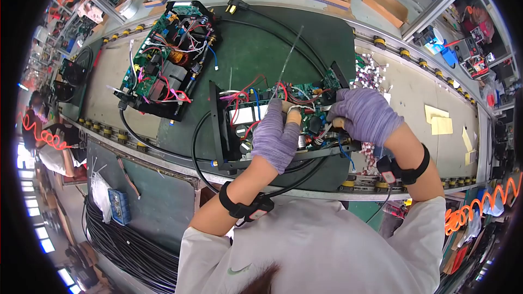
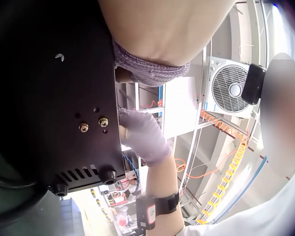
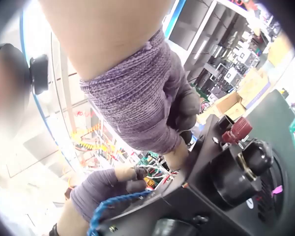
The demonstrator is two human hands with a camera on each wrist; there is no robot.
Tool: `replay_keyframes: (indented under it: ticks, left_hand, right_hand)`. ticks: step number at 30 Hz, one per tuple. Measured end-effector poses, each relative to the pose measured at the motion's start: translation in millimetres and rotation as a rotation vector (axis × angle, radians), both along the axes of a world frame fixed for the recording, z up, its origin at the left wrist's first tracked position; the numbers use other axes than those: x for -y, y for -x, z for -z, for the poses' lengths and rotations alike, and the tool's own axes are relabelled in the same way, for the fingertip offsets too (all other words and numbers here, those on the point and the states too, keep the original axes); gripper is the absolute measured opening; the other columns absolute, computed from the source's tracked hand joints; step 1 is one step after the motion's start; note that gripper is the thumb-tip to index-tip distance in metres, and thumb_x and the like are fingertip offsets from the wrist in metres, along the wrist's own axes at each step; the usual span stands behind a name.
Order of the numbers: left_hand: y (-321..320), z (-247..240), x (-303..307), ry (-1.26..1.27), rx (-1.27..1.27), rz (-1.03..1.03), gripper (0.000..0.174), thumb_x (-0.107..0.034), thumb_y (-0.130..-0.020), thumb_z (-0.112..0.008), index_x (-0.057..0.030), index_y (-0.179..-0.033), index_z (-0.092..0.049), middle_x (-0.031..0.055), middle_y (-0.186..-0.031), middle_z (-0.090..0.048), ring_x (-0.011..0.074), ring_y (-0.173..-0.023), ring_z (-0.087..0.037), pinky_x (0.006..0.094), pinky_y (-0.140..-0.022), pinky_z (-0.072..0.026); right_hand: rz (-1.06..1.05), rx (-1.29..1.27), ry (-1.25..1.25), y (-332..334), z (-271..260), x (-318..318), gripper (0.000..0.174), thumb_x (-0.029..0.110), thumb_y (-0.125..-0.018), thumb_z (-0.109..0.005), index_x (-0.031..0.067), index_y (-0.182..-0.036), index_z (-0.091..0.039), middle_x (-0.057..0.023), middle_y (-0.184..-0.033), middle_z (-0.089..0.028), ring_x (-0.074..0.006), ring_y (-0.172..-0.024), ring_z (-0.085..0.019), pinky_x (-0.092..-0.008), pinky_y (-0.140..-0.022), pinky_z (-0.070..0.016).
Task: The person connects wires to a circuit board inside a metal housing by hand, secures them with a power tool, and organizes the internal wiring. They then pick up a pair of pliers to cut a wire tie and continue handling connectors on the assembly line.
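Observation:
An opened black device chassis (image 1: 218,130) with circuit boards and coloured wires inside lies in front of me. My left hand (image 1: 276,136), in a purple knit glove with bare fingertips, reaches over its front edge and pinches white wires (image 3: 156,169). A thin translucent cable tie (image 1: 289,60) sticks up beside these fingers. My right hand (image 1: 368,117), gloved alike, curls over the chassis's right end, its fingers on the same wire bundle; their tips are partly hidden. Blue twisted wires (image 3: 120,197) hang over the edge. In the left wrist view, the black outer panel (image 2: 49,113) hides the left fingertips.
A second opened device (image 1: 169,60) stands at the back left on the green mat (image 1: 256,49). Black power cables (image 1: 272,27) loop around both. Small white connectors (image 1: 373,71) lie in a heap on the right. Cardboard boxes (image 1: 384,5) line the back, with roller tracks (image 1: 403,53) alongside.

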State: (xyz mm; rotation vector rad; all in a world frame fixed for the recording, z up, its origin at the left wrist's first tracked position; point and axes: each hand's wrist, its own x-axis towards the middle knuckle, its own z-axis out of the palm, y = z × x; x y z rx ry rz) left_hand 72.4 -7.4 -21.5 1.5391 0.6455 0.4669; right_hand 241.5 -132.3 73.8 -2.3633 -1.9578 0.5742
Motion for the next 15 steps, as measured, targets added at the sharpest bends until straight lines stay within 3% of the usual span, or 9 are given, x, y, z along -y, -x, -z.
replay_keyframes:
  ticks: [2,3,6,9,10,13,14,15]
  left_hand:
    - [2,-1,-4,-0.012,-0.006,0.09,0.021,-0.017,-0.095,-0.057,-0.0018,-0.109,-0.054,0.0087,-0.078,-0.063,0.0158,-0.066,-0.057,0.0308,-0.061,-0.0478]
    - [2,-3,-6,-0.019,-0.008,0.136,0.021,-0.016,-0.095,-0.056,-0.0024,-0.111,-0.054,0.0077,-0.078,-0.063,0.0137,-0.065,-0.055,0.0292,-0.06,-0.0472]
    - [-3,-24,-13,0.461,-0.078,0.038,0.026,-0.013,-0.096,-0.053,-0.0053,-0.121,-0.054,0.0064,-0.08,-0.063,0.0108,-0.064,-0.052,0.0255,-0.057,-0.0448]
    - [-2,-32,-11,0.414,-0.008,-0.099,0.036,-0.013,-0.096,-0.052,-0.0054,-0.131,-0.052,0.0026,-0.078,-0.064,0.0045,-0.058,-0.048,0.0186,-0.053,-0.0412]
    - [1,-33,-14,0.404,-0.01,-0.042,0.038,-0.009,-0.096,-0.049,-0.0077,-0.134,-0.052,0.0056,-0.09,-0.067,0.0052,-0.067,-0.053,0.0186,-0.058,-0.0431]
    - [-1,-6,-21,0.274,0.041,0.335,0.036,-0.006,-0.097,-0.046,-0.0069,-0.132,-0.053,0.0062,-0.099,-0.067,0.0074,-0.083,-0.058,0.02,-0.07,-0.0464]
    - [-2,-1,-20,0.333,0.121,0.357,0.034,-0.005,-0.097,-0.046,-0.0058,-0.13,-0.055,0.0064,-0.11,-0.065,0.0112,-0.1,-0.059,0.0238,-0.086,-0.0474]
    - [-3,-4,-17,0.324,0.131,0.332,0.033,-0.005,-0.097,-0.047,-0.0048,-0.129,-0.056,0.0067,-0.11,-0.065,0.0119,-0.101,-0.059,0.0249,-0.088,-0.0472]
  right_hand:
    - [-0.013,0.258,-0.032,12,4,-2,0.021,0.011,-0.074,-0.067,0.0103,-0.094,-0.07,-0.0115,-0.103,-0.059,-0.0304,-0.094,-0.062,-0.0412,-0.076,-0.0521]
    - [-0.021,0.214,-0.095,13,7,-2,0.02,0.01,-0.074,-0.066,0.01,-0.094,-0.07,-0.0117,-0.103,-0.06,-0.0304,-0.094,-0.062,-0.0412,-0.076,-0.0521]
    - [-0.041,0.099,-0.267,17,15,-3,0.02,0.009,-0.075,-0.068,0.0092,-0.095,-0.07,-0.0119,-0.101,-0.061,-0.0299,-0.094,-0.063,-0.0404,-0.075,-0.0527]
    - [0.033,-0.29,-0.375,24,17,2,0.024,0.007,-0.071,-0.073,0.0088,-0.095,-0.069,-0.0115,-0.098,-0.061,-0.0289,-0.09,-0.063,-0.0375,-0.075,-0.0539]
    - [0.001,-0.348,-0.491,24,24,5,0.026,0.004,-0.07,-0.077,0.0078,-0.094,-0.069,-0.0096,-0.094,-0.062,-0.0244,-0.087,-0.064,-0.0324,-0.075,-0.0545]
    - [0.175,-0.807,-0.574,25,38,10,0.023,0.004,-0.073,-0.077,0.0074,-0.094,-0.069,-0.0072,-0.098,-0.061,-0.0178,-0.088,-0.063,-0.029,-0.076,-0.0535]
    - [0.238,-0.939,-0.552,21,52,15,0.031,0.003,-0.076,-0.076,0.0068,-0.105,-0.065,-0.0039,-0.1,-0.06,-0.0124,-0.091,-0.06,-0.0285,-0.078,-0.0528]
    - [0.286,-1.01,-0.547,22,59,16,0.036,0.001,-0.077,-0.075,0.0065,-0.11,-0.062,-0.0033,-0.101,-0.059,-0.0119,-0.091,-0.06,-0.0285,-0.079,-0.0528]
